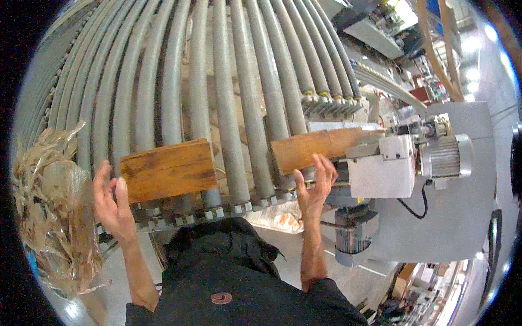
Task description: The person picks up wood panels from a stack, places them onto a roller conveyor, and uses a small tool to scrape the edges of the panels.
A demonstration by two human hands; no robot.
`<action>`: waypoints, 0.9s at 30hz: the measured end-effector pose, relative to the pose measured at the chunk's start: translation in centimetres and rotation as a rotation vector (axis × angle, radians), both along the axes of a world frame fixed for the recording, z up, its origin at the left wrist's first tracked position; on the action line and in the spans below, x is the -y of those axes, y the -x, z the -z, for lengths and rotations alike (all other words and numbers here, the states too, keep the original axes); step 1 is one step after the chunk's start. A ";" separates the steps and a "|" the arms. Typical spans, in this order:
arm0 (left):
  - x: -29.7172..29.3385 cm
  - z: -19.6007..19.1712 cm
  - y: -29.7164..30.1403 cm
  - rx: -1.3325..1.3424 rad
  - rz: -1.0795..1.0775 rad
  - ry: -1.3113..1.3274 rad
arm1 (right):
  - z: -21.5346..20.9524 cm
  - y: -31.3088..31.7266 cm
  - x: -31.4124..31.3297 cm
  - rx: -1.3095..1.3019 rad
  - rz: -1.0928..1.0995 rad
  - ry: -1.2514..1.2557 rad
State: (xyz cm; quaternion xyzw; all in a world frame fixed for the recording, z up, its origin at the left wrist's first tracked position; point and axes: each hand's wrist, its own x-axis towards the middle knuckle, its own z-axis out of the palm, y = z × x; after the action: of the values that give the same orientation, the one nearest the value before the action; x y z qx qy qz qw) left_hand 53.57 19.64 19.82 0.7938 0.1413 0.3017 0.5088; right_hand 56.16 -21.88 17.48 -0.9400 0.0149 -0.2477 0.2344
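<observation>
Two flat brown wooden boards with dark stains lie across the rollers. The left board (168,170) is by my left hand (115,209), whose thumb is up against its left end. The fingers of that hand are spread and hold nothing. Further right, the other board (315,148) reaches with its right end into a grey machine (382,165). At this board's near edge is my right hand (315,193), fingertips touching the wood and thumb apart from the fingers. It is not wrapped round the board.
Long grey rollers (231,103) of a conveyor stretch away in front of me. A heap of crumpled clear and brown plastic wrap (60,212) sits at the left. The machine carries a ribbed motor (447,156) on the right and another motor (353,239) below it.
</observation>
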 end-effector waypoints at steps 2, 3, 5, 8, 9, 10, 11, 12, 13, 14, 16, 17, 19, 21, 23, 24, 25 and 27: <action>4.0 -1.3 1.5 -0.040 0.352 0.110 | -0.3 -0.2 2.0 -0.023 -0.029 0.177; 6.6 -1.8 1.3 -0.072 0.578 0.055 | 0.3 -0.1 3.6 -0.138 -0.100 0.216; 12.5 -2.0 0.8 -0.214 0.867 0.092 | 0.9 -0.5 4.9 -0.209 -0.206 0.235; 19.5 1.0 -3.0 -0.074 0.909 -0.163 | 2.9 -1.3 5.9 -0.188 -0.291 0.193; 21.5 1.2 -4.8 -0.034 0.842 -0.332 | 3.3 -1.1 5.7 -0.171 -0.308 0.137; 23.5 1.5 -6.7 0.012 0.770 -0.497 | 3.8 -0.8 5.7 -0.150 -0.325 0.085; 25.0 2.8 -8.6 -0.022 0.741 -0.579 | 4.4 -0.6 5.4 -0.105 -0.342 0.055; 26.3 3.8 -10.1 -0.054 0.718 -0.651 | 3.9 -0.1 5.2 -0.121 -0.328 -0.002; 27.0 3.5 -10.8 -0.175 0.797 -0.674 | 4.4 0.8 5.8 -0.112 -0.270 0.000; 27.7 3.3 -11.4 -0.296 0.876 -0.700 | 5.0 1.4 6.3 -0.101 -0.211 -0.002; 28.6 3.3 -11.7 -0.465 0.983 -0.670 | 5.9 2.1 5.5 -0.115 0.124 -0.294; 28.8 3.7 -11.2 -0.516 1.032 -0.618 | 6.7 3.0 5.3 -0.129 0.316 -0.445; 29.0 4.2 -10.0 -0.638 1.077 -0.563 | 8.0 2.9 5.4 -0.142 0.311 -0.543; 28.7 4.1 -8.8 -0.720 1.177 -0.112 | 6.5 1.8 4.6 -0.138 0.308 -0.516; 28.1 4.5 -6.5 -0.753 1.189 0.342 | 5.1 1.9 4.2 -0.079 0.256 -0.808; 27.9 3.6 -5.6 -0.744 1.202 0.448 | 4.2 1.9 4.2 -0.042 0.229 -0.950; 27.4 2.4 -5.0 -0.737 1.210 0.554 | 3.1 1.8 4.0 0.009 0.193 -1.091; 26.2 1.7 -4.1 -0.732 1.212 0.748 | 1.0 1.9 3.1 -0.004 0.139 -1.266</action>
State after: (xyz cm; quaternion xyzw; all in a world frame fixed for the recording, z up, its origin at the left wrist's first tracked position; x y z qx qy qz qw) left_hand 57.68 -6.52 18.09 0.5579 -0.0650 -0.3742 0.7379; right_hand 54.24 -25.00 16.52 -0.6167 0.2195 -0.2040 0.7279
